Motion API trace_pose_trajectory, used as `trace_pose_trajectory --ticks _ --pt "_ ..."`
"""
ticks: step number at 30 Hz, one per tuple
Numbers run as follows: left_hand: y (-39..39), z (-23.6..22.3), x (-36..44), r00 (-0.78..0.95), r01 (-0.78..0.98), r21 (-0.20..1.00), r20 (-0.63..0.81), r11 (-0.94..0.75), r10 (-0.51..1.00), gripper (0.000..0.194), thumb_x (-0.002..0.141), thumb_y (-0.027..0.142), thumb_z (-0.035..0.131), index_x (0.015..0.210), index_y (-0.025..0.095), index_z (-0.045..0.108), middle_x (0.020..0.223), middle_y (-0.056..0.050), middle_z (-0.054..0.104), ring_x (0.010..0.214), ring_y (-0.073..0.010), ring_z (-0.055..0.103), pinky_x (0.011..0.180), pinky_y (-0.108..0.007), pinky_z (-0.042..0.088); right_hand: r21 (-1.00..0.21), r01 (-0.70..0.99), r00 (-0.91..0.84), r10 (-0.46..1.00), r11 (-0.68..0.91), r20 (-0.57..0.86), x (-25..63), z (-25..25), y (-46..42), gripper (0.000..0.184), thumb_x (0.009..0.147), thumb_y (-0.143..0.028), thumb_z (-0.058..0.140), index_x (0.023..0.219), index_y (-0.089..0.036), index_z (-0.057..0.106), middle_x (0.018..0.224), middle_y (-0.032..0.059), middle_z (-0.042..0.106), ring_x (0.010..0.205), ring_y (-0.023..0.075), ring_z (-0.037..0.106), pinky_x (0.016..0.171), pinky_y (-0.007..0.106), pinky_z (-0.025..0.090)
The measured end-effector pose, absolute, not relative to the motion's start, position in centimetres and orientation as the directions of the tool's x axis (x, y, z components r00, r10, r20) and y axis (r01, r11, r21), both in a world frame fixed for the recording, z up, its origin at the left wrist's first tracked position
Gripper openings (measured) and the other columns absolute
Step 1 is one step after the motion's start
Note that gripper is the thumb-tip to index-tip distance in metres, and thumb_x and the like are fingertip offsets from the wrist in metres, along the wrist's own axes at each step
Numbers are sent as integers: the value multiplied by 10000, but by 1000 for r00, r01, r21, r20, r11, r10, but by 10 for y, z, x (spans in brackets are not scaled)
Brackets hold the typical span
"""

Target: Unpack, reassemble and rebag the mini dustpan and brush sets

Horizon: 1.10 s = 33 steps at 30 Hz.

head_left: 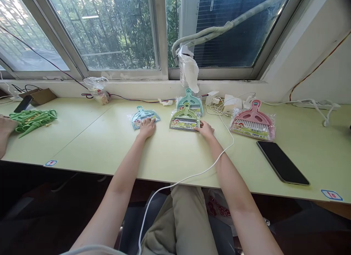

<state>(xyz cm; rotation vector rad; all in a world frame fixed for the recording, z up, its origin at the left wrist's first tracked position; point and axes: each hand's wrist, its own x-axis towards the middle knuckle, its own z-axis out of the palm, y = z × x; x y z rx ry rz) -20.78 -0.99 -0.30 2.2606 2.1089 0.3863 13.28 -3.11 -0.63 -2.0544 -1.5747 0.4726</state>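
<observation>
My left hand lies on the lower edge of a blue dustpan and brush set in clear wrapping, its fingers resting across the front. My right hand pinches the lower right corner of a green dustpan and brush set, also wrapped, with a printed label along its bottom. Partly hidden behind the green set is a teal dustpan and brush set. Farther right lies a pink dustpan and brush set in plastic, apart from both hands.
A black phone lies at the right front. A white cable crosses over my right forearm. Adapters and a torn white carton stand by the window. On the left, another person's hand is beside green items.
</observation>
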Motion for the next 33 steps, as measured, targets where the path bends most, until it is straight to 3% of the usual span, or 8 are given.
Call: trace_pose_trajectory --ticks 4,13,19,28,33 --pt "-8 -3 -208 47 975 211 121 -72 992 541 966 407 266 1474 271 389 1534 -114 356 1426 -323 279 1183 -577 144 -562 804 246 969 -195 15 133 -6 -31 412 832 -455 654 1218 -313 634 1223 22 704 1195 257 587 987 408 393" --pt "-4 -5 -211 45 976 207 137 -73 990 517 963 391 269 1451 295 411 1485 -106 404 1401 -325 307 1176 -580 162 -555 806 256 966 -205 15 130 -1 -36 408 851 -469 614 1224 -303 631 1210 31 706 1206 262 577 987 403 388" --pt "-3 3 -204 93 990 88 181 -111 979 529 976 330 234 1456 244 438 1372 -140 474 1310 -329 400 1164 -531 205 -544 814 261 965 -204 29 128 0 -38 403 855 -473 614 1224 -312 631 1181 37 715 1191 257 589 972 396 400" --pt "5 6 -188 132 991 -33 251 -128 959 471 938 248 323 1351 222 550 1319 -148 516 1264 -341 447 1157 -515 220 -541 820 245 969 -185 40 129 -2 -35 388 851 -447 633 1217 -318 625 1213 20 706 1186 251 590 971 392 405" --pt "0 7 -185 115 993 13 242 -122 964 491 935 242 307 1370 187 527 1300 -191 501 1252 -356 437 993 -498 403 -533 826 242 969 -183 42 130 -4 -33 378 860 -466 621 1208 -319 629 1212 22 706 1185 253 583 966 389 403"
